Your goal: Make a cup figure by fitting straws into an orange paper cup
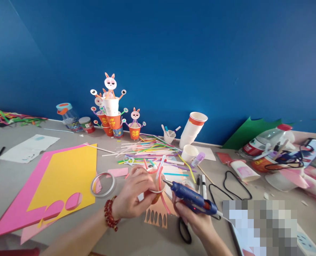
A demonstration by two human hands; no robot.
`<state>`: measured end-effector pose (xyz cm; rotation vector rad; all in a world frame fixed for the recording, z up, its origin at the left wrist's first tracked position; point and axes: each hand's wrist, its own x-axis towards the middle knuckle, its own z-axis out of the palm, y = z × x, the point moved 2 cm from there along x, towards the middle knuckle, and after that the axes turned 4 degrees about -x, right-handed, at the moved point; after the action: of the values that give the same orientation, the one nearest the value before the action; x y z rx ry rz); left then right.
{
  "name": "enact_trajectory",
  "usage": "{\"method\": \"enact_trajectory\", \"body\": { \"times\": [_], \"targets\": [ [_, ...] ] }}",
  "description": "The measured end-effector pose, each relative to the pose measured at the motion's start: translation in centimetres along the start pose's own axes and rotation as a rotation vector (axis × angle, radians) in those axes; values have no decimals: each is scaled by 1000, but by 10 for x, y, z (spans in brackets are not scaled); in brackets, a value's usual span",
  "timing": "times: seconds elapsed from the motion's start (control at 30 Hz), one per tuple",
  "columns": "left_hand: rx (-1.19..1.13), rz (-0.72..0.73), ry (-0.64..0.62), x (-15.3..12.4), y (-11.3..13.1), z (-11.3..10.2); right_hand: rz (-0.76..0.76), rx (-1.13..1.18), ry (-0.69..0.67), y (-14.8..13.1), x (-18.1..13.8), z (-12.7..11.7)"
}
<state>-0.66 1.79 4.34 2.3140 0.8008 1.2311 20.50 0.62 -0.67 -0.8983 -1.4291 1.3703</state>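
My left hand point(133, 195), with a beaded bracelet at the wrist, grips a small paper cup point(156, 200) by its side. Red and white straw-like strips point(160, 174) stand up out of the cup, and a red one hangs down its front. In my right hand point(194, 217) is a blue glue gun point(191, 196), its metal nozzle pointing left at the cup's rim, close to a red strip. Whether the nozzle touches it I cannot tell. An orange paper piece with cut-out ovals point(156, 217) lies beneath the cup.
Yellow point(67, 174) and pink sheets lie left, by a tape roll point(103, 195). Behind are loose coloured sticks point(147, 147), rabbit-faced cups point(111, 106) and stacked white cups point(191, 129). A black cord point(238, 174), markers point(204, 186) and a bottle point(267, 140) are right.
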Motion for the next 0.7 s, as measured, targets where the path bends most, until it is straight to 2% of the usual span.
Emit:
{"method": "enact_trajectory", "body": {
  "times": [0.17,0.33,0.7],
  "targets": [
    [-89,-46,-11,3,1,-4,73,81,-7,4,-1,5],
    [-153,-75,-4,0,-3,-4,37,26,-114,3,1,4],
    [-271,-99,48,-3,-7,-2,-284,-286,-106,-18,11,7]
  ]
}}
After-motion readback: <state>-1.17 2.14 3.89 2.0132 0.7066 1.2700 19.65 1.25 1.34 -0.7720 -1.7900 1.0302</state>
